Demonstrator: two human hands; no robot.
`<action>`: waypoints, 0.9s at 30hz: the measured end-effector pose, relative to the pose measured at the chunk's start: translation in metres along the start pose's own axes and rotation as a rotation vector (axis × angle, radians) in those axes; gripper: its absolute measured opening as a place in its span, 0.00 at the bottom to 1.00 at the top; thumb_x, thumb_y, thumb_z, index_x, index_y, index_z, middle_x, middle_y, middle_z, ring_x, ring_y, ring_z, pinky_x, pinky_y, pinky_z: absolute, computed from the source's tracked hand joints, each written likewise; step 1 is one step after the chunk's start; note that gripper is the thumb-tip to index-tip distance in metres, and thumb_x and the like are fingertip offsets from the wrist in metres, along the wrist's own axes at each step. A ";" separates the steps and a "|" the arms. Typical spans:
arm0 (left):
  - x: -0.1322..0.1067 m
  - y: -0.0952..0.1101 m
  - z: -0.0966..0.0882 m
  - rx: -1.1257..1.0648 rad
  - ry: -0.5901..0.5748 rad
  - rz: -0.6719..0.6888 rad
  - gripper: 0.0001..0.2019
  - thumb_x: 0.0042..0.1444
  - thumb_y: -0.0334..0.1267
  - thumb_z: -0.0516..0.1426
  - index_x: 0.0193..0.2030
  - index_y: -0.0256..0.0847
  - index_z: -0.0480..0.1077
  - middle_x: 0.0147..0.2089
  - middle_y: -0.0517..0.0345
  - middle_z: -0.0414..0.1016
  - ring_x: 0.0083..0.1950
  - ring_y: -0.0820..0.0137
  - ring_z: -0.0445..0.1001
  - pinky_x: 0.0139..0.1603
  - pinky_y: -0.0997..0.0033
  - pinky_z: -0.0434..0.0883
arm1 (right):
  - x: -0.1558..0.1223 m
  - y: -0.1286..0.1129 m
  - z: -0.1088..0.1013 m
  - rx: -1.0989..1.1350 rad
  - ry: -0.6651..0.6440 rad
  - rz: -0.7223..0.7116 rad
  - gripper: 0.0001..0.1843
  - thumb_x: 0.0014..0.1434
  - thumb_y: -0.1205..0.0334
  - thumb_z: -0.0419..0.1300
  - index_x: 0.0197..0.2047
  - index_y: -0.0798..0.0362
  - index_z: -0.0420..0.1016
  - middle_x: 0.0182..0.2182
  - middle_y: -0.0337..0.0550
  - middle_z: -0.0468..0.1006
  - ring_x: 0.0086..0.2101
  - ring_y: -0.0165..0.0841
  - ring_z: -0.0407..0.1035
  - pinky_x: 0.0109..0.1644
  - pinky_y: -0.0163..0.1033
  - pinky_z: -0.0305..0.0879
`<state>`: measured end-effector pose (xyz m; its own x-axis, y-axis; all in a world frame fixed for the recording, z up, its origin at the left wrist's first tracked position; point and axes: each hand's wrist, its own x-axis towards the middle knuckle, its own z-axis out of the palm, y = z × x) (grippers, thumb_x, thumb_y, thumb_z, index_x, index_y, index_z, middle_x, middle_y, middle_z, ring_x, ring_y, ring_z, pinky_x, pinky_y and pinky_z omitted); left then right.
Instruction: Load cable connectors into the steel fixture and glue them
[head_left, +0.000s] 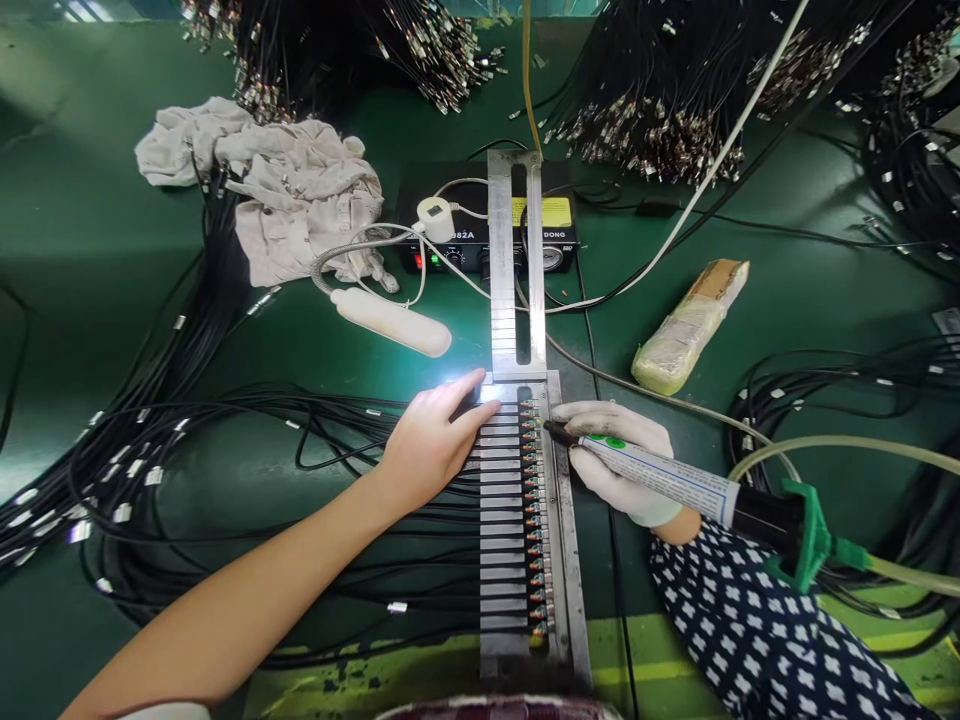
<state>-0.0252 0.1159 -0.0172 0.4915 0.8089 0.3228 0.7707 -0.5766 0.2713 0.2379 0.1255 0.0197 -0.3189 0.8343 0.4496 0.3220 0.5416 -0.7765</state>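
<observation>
A slotted metal jig (504,603) lies lengthwise in front of me, with black cables (330,405) running into its left side. Their small metal-ended connectors (535,522) line up in a column along the jig's right part. My bare left hand (431,435) rests at the jig's upper left edge, thumb and forefinger stretched out and apart on the metal. My right hand (626,440), in a white glove, is closed around a glue syringe (667,480) with a black tip. That tip is at the upper connectors; whether it touches one I cannot tell.
Behind the jig stands a black dispenser box (457,255), partly covered by a slotted metal frame (502,260). A lit white lamp (394,322) hangs left of it. Crumpled white gloves (307,190), a wrapped block (690,325) and cable bundles (645,130) lie around.
</observation>
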 end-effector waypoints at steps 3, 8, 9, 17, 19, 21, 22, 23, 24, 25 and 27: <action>-0.001 0.000 0.001 -0.011 -0.001 -0.008 0.16 0.67 0.32 0.49 0.57 0.44 0.71 0.65 0.41 0.67 0.61 0.55 0.71 0.52 0.53 0.73 | 0.001 0.000 0.000 0.001 0.006 -0.010 0.04 0.56 0.65 0.65 0.37 0.50 0.76 0.40 0.48 0.84 0.39 0.37 0.80 0.44 0.43 0.79; -0.001 0.000 0.001 -0.020 0.008 -0.006 0.16 0.67 0.32 0.49 0.57 0.44 0.72 0.65 0.41 0.67 0.61 0.55 0.71 0.52 0.54 0.73 | 0.001 0.000 0.000 -0.002 -0.001 -0.006 0.04 0.57 0.65 0.65 0.38 0.51 0.77 0.40 0.49 0.84 0.40 0.38 0.80 0.45 0.43 0.79; 0.000 0.000 0.000 -0.023 0.007 -0.006 0.16 0.67 0.32 0.49 0.57 0.44 0.72 0.65 0.41 0.67 0.61 0.55 0.71 0.52 0.54 0.72 | 0.001 0.001 0.000 0.002 -0.001 -0.003 0.04 0.56 0.65 0.65 0.38 0.51 0.77 0.40 0.49 0.84 0.40 0.38 0.80 0.46 0.43 0.79; 0.002 0.001 -0.002 -0.007 -0.008 0.006 0.16 0.67 0.32 0.49 0.56 0.42 0.72 0.65 0.40 0.67 0.60 0.55 0.72 0.50 0.55 0.73 | 0.001 0.004 0.002 0.022 0.017 0.013 0.05 0.57 0.65 0.65 0.39 0.51 0.77 0.42 0.48 0.84 0.41 0.38 0.80 0.47 0.44 0.79; 0.002 0.001 -0.003 -0.005 -0.003 0.007 0.15 0.67 0.32 0.49 0.55 0.42 0.72 0.65 0.40 0.67 0.59 0.55 0.72 0.50 0.55 0.73 | 0.002 0.003 0.002 0.021 0.019 0.013 0.05 0.57 0.65 0.65 0.39 0.51 0.77 0.42 0.48 0.84 0.41 0.38 0.80 0.46 0.44 0.79; 0.002 0.001 -0.003 -0.001 -0.002 0.013 0.15 0.67 0.32 0.49 0.55 0.42 0.72 0.65 0.40 0.67 0.59 0.55 0.72 0.50 0.55 0.73 | 0.002 0.001 0.000 0.016 0.018 0.020 0.06 0.57 0.66 0.65 0.39 0.50 0.78 0.42 0.48 0.84 0.42 0.39 0.80 0.46 0.44 0.79; 0.002 0.001 -0.003 0.001 -0.001 0.017 0.15 0.67 0.32 0.49 0.55 0.42 0.72 0.65 0.39 0.68 0.59 0.55 0.72 0.50 0.55 0.73 | 0.001 0.000 0.000 0.016 0.024 0.020 0.06 0.57 0.66 0.65 0.40 0.50 0.77 0.42 0.48 0.84 0.42 0.39 0.80 0.47 0.45 0.79; 0.003 0.001 -0.003 0.002 0.001 0.022 0.15 0.67 0.32 0.49 0.55 0.42 0.72 0.64 0.39 0.68 0.59 0.55 0.72 0.50 0.55 0.73 | 0.000 -0.002 -0.002 0.019 0.035 0.015 0.07 0.56 0.67 0.65 0.40 0.50 0.77 0.43 0.48 0.84 0.42 0.39 0.80 0.47 0.45 0.79; 0.002 0.001 -0.003 0.001 0.004 0.024 0.15 0.67 0.32 0.49 0.55 0.41 0.72 0.64 0.38 0.68 0.59 0.55 0.73 0.50 0.55 0.73 | -0.001 -0.004 -0.003 0.024 0.052 0.008 0.08 0.56 0.67 0.65 0.40 0.50 0.77 0.43 0.48 0.84 0.43 0.40 0.80 0.47 0.45 0.79; 0.002 0.001 -0.003 -0.002 0.007 0.023 0.15 0.67 0.32 0.49 0.55 0.41 0.72 0.64 0.38 0.68 0.59 0.55 0.73 0.50 0.54 0.73 | -0.002 -0.006 -0.003 0.032 0.070 0.002 0.09 0.56 0.68 0.65 0.41 0.50 0.77 0.44 0.49 0.84 0.43 0.40 0.80 0.47 0.46 0.79; 0.002 0.001 -0.002 -0.014 0.007 0.012 0.15 0.67 0.33 0.49 0.55 0.42 0.72 0.64 0.39 0.68 0.59 0.55 0.72 0.51 0.53 0.73 | -0.006 -0.008 -0.004 0.041 0.089 0.000 0.09 0.55 0.69 0.65 0.40 0.49 0.76 0.43 0.49 0.84 0.42 0.41 0.80 0.47 0.46 0.79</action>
<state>-0.0243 0.1167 -0.0141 0.4975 0.8011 0.3328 0.7591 -0.5877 0.2801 0.2407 0.1166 0.0254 -0.2380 0.8411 0.4857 0.2844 0.5385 -0.7932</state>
